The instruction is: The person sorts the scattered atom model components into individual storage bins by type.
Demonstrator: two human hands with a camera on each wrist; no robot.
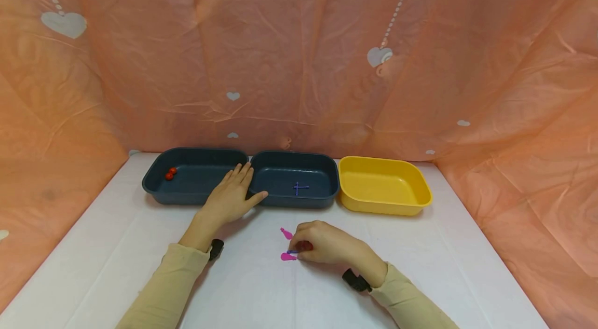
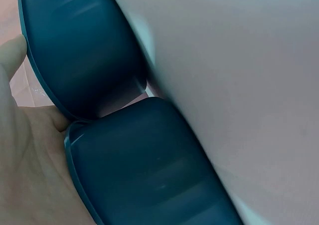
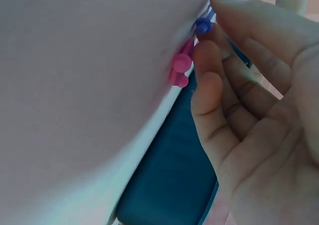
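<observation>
My right hand (image 1: 329,243) is low over the white table, pinching a small purple stick-like piece (image 3: 203,25) between thumb and fingertips. Close to those fingers lie two pink bottle-shaped pieces, one upper (image 1: 286,233) and one lower (image 1: 287,256). My left hand (image 1: 230,198) lies with spread, straight fingers over the adjoining rims of the left dark blue tray (image 1: 187,198) and the middle dark blue tray (image 1: 289,202). Two small red pieces (image 1: 171,174) are in the left tray. Thin purple pieces (image 1: 299,188), forming a cross, sit inside the middle one.
A yellow tray (image 1: 385,206) stands at the right end of the row. Behind the trays hangs an orange curtain (image 1: 336,100) with white hearts, which also encloses both sides. White cloth (image 1: 252,287) covers the table. Each wrist wears a black band.
</observation>
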